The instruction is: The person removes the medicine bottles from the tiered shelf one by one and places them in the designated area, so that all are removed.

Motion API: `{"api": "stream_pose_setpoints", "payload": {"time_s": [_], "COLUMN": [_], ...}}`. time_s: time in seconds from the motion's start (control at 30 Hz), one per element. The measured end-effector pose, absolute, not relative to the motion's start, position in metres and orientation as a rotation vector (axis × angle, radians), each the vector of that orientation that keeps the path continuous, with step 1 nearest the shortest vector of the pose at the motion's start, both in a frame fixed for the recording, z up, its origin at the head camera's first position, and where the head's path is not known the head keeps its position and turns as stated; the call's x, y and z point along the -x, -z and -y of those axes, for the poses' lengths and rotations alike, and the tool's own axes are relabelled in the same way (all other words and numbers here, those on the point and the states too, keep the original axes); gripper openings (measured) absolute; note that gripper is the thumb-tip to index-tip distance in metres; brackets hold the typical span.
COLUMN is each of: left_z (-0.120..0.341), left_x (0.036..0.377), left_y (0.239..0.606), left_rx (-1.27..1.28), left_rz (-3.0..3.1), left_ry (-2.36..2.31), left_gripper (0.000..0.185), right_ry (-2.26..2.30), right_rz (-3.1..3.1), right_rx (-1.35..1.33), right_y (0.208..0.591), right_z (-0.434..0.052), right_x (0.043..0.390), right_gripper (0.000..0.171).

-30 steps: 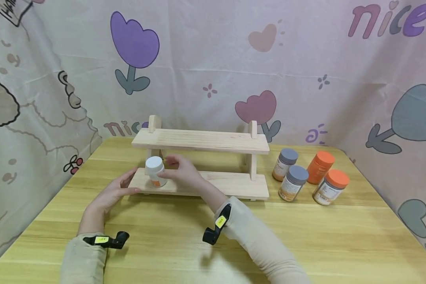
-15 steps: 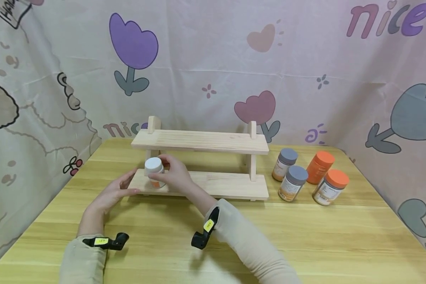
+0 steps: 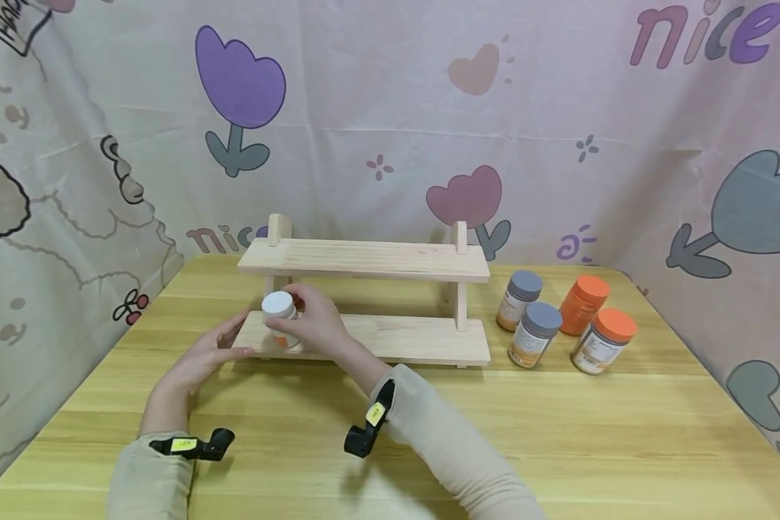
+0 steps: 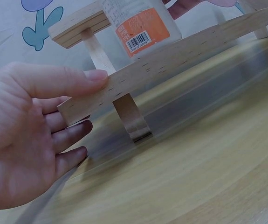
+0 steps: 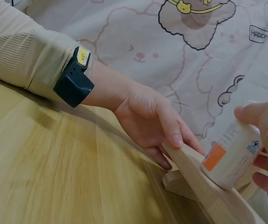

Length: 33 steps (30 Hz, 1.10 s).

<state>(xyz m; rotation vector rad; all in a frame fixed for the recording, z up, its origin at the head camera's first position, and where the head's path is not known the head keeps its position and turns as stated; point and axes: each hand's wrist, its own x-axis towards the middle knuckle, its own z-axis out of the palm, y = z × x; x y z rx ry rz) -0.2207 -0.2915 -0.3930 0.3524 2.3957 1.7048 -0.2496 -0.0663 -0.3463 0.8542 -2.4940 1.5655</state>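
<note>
A small white pill bottle [image 3: 279, 306] with an orange label patch stands upright at the left end of the lower board of a two-tier wooden shelf rack [image 3: 416, 339]. My right hand [image 3: 320, 323] pinches the bottle between thumb and fingers from its right side. At the rack's left end, my left hand [image 3: 206, 355] holds the corner of the lower board. In the left wrist view its thumb [image 4: 96, 77] lies on the board's front edge, with the other fingers at and below the board's end. The bottle's base [image 5: 217, 179] meets the board in the right wrist view.
To the right of the rack stand two grey-capped jars [image 3: 535, 336] and two orange-capped jars [image 3: 603, 343], grouped closely. The upper board [image 3: 370, 258] overhangs behind the bottle. A printed cloth [image 3: 364, 108] hangs behind the wooden table [image 3: 286, 448].
My right hand has moved left and closed its fingers around the white pill bottle, which has shifted very slightly left and toward me. The left hand has kept its place on the rack.
</note>
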Motion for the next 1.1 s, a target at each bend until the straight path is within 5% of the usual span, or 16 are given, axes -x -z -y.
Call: {"api": "stream_pose_setpoints", "payload": {"time_s": [1.1], "left_z": [0.291], "left_x": [0.220], "left_y": [0.395], "left_rx": [-0.331], "left_rz": [-2.429], "left_ry": [-1.676], "left_gripper": [0.085], "right_ry": [-1.683], "right_rz": [2.574], "right_rx": [-0.952], "right_y": [0.332], "right_z": [-0.017], "right_x": [0.226], "right_gripper": [0.042]}}
